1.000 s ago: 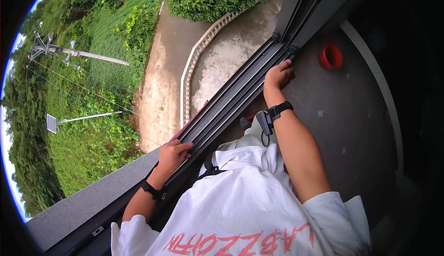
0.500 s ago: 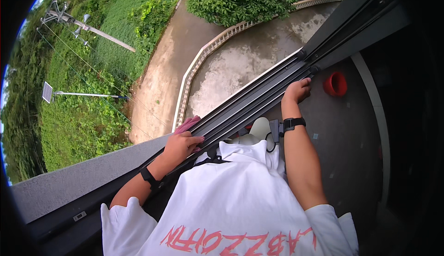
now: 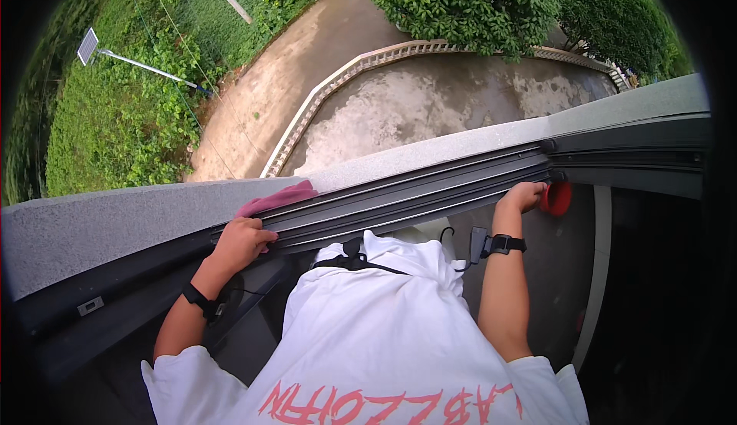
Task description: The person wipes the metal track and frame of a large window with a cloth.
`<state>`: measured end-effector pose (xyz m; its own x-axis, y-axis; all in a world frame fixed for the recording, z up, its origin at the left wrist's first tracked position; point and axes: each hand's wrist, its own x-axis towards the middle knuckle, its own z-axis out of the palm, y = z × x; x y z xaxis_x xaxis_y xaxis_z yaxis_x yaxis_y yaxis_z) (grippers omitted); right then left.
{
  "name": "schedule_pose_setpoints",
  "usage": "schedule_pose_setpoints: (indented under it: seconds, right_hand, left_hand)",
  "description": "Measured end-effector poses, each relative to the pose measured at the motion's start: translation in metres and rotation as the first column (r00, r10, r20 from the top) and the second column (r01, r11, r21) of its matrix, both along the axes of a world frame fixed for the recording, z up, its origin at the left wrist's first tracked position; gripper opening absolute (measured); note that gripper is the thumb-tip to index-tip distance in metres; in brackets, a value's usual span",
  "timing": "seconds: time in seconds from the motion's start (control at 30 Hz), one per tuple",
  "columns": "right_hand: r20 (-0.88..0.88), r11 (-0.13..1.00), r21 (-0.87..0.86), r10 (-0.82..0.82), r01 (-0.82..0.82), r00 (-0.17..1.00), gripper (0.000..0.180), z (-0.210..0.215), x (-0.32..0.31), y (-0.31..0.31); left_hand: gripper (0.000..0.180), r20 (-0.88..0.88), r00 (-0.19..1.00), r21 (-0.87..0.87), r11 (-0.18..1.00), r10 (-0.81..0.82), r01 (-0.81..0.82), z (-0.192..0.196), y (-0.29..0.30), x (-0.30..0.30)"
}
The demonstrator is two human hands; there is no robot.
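Note:
A dark metal window track (image 3: 391, 198) with several parallel grooves runs across in front of me. At its left end, my left hand (image 3: 242, 242) is closed on a pink cloth (image 3: 280, 196). The cloth drapes over the outer side of the track and onto the grey ledge; a bit of it also shows under the fingers. My right hand (image 3: 527, 195) is by the right end of the track, fingers curled in at its inner edge. What those fingers hold, if anything, is hidden.
Just beyond my right hand, a red bucket (image 3: 556, 198) stands on the dark floor inside. A rough grey ledge (image 3: 130, 221) borders the track outside. Far below lie a paved yard (image 3: 399, 118), a curved balustrade (image 3: 349, 68) and trees (image 3: 464, 6). A dark window frame (image 3: 637, 152) is at right.
My view has turned, so the track lies flatter across it. My left hand has slid with the cloth toward the track's left end, and more cloth shows. The right hand remains near the right end.

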<state>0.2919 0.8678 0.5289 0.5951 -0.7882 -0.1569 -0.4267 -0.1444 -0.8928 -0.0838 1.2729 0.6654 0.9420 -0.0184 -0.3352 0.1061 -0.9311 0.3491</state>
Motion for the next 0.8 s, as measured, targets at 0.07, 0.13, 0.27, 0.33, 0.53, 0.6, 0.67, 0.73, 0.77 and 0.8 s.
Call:
schedule_pose_setpoints:
  seconds: [0.07, 0.13, 0.27, 0.33, 0.53, 0.6, 0.67, 0.73, 0.77, 0.8]
  right_hand:
    - [-0.063, 0.996, 0.09, -0.012, 0.017, 0.998, 0.063, -0.004, 0.001, -0.007]
    - [-0.094, 0.996, 0.084, -0.011, 0.019, 0.995, 0.064, -0.017, 0.007, -0.018]
    - [-0.064, 0.993, 0.116, 0.03, -0.023, 0.997, 0.067, -0.011, 0.004, -0.016]
    - [-0.073, 0.989, 0.147, 0.03, -0.019, 0.997, 0.064, 0.021, -0.005, 0.003]
    - [-0.012, 0.989, 0.139, 0.051, -0.049, 0.999, 0.061, 0.012, -0.006, -0.004]
    - [-0.006, 0.983, 0.184, 0.022, -0.02, 1.0, 0.06, 0.005, -0.005, -0.006]
    - [0.013, 0.989, 0.147, 0.011, -0.012, 1.0, 0.059, 0.015, -0.008, 0.001]
    - [0.021, 0.99, 0.138, 0.009, -0.011, 1.0, 0.06, 0.004, -0.004, -0.007]
    - [0.013, 0.995, 0.099, 0.025, -0.026, 1.0, 0.062, -0.001, -0.001, -0.009]
    - [0.006, 0.997, 0.061, 0.048, -0.048, 0.999, 0.063, -0.006, 0.002, -0.011]
  left_hand:
    - [0.015, -0.042, 0.998, -0.021, 0.999, -0.042, 0.042, 0.005, -0.003, 0.013]
    - [0.013, -0.065, 0.995, -0.135, 0.989, -0.069, 0.06, 0.008, -0.009, 0.028]
    - [0.008, 0.008, 0.988, -0.501, 0.856, 0.154, -0.13, 0.024, -0.011, 0.065]
    - [0.009, -0.215, 0.95, -0.608, 0.73, 0.227, -0.313, 0.028, -0.003, 0.074]
    - [0.01, -0.445, 0.83, -0.882, -0.004, 0.337, -0.471, 0.02, 0.017, 0.087]
    - [0.013, -0.424, 0.844, -0.901, -0.056, 0.328, -0.431, 0.02, 0.02, 0.091]
    - [0.02, -0.31, 0.89, -0.948, -0.182, 0.333, -0.262, 0.021, 0.026, 0.096]
    - [0.032, -0.208, 0.835, -0.945, -0.324, 0.51, -0.037, 0.026, 0.015, 0.114]
    - [0.034, -0.297, 0.72, -0.945, -0.299, 0.627, -0.129, 0.009, 0.025, 0.119]
    - [0.036, -0.364, 0.573, -0.932, -0.29, 0.734, -0.219, -0.02, 0.036, 0.121]
